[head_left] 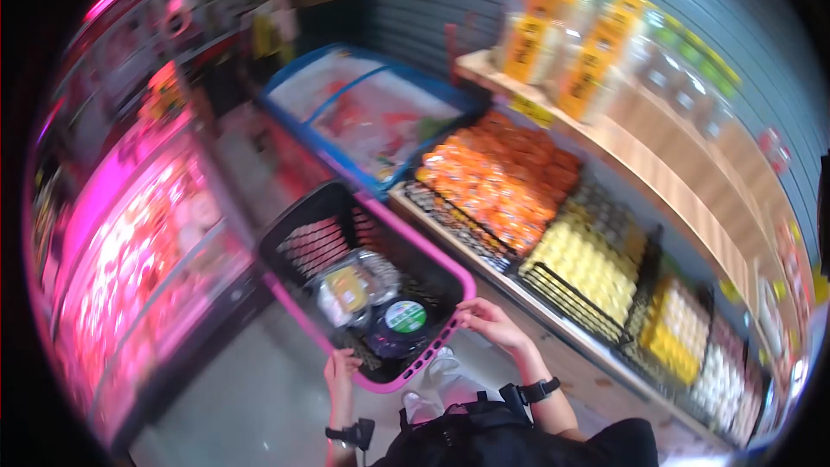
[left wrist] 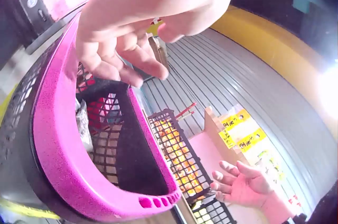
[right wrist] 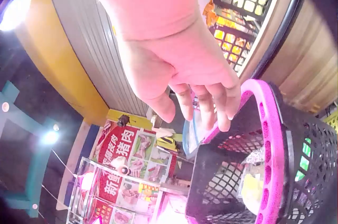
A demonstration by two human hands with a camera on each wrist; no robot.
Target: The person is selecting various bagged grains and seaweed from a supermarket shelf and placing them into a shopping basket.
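Observation:
A black mesh shopping basket with a pink rim (head_left: 437, 252) stands in front of me in the head view. Inside it lie a clear-wrapped package with a yellow label (head_left: 347, 289) and a dark round package with a green-and-white label (head_left: 405, 316). My left hand (head_left: 342, 367) is at the near left part of the rim; in the left wrist view its loosely bent fingers (left wrist: 142, 61) hang over the basket, holding nothing. At the near right corner is my right hand (head_left: 491, 323), fingertips by the rim. The right wrist view shows its fingers (right wrist: 207, 109) loosely extended, with nothing in them.
To the left glows a pink-lit display case (head_left: 151, 268). A blue-rimmed tank (head_left: 298, 134) stands beyond the basket. Along the right run black crates of orange-wrapped goods (head_left: 484, 177) and pale yellow goods (head_left: 588, 272), below a wooden shelf (head_left: 657, 164) with yellow-labelled packages.

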